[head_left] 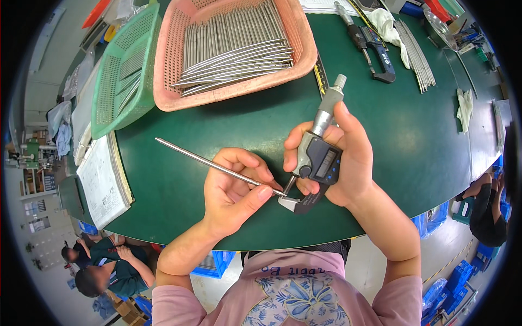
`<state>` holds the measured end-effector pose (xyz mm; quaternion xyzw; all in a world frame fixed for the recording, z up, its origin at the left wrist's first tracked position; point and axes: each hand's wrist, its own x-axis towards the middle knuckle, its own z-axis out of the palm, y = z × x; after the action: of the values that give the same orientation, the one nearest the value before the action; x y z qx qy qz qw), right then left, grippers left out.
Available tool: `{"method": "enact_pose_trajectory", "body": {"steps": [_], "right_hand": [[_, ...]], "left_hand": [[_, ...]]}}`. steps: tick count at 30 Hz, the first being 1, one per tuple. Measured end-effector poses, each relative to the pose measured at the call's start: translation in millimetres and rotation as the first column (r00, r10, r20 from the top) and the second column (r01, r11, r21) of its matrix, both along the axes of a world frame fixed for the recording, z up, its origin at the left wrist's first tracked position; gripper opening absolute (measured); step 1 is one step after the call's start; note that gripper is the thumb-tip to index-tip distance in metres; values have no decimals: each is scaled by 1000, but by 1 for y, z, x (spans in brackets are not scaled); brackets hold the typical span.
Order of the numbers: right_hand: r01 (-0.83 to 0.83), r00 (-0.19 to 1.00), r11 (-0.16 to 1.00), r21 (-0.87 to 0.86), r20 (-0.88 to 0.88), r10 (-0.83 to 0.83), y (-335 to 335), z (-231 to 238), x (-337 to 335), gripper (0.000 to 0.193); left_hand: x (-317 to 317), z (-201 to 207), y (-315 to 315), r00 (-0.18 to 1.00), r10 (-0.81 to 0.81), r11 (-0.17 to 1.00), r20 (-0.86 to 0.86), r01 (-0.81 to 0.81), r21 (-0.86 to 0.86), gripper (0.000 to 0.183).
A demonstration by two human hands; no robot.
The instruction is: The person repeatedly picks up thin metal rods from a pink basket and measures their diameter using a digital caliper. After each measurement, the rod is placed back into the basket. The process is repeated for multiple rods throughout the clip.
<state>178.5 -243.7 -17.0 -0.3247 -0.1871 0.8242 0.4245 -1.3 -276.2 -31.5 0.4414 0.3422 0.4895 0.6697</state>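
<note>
My left hand [235,187] pinches a thin metal rod [201,160] that slants up to the left over the green table [413,141]. The rod's near tip sits in the jaw of a digital micrometer [318,160], which my right hand [342,157] grips around its dark body, the grey thimble pointing up and away. Both hands hover close together just above the table's near edge.
A pink basket [304,49] full of metal rods stands at the back, a green basket [109,98] to its left. A second micrometer [372,46], white cloths [465,108] and a rod bundle [416,54] lie right. An open notebook [103,179] lies left. People sit below left.
</note>
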Motion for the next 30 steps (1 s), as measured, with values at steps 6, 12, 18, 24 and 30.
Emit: {"method": "enact_pose_trajectory", "body": {"steps": [6,12,18,24,30], "right_hand": [[-8,999,985,170,46,0,-3,1,3,74],[6,995,985,173,96,-22,-4,9,0,81],[-83,993,971,224,95,63,-4,1,2,57],[-265,938,919,291,300,175,-12,5,-7,13],[-239,947,929,281,281,158,-12,5,-8,12]], "left_hand": [[-4,4,0,995,-67,997,-72,63,-54,30],[-7,-2,0,994,-107,993,-19,108,37,24],[-8,-1,2,999,26,959,-40,-14,285,24],[-10,1,2,998,60,924,-25,-46,380,24],[-9,1,2,999,42,933,-12,-35,357,23]]}}
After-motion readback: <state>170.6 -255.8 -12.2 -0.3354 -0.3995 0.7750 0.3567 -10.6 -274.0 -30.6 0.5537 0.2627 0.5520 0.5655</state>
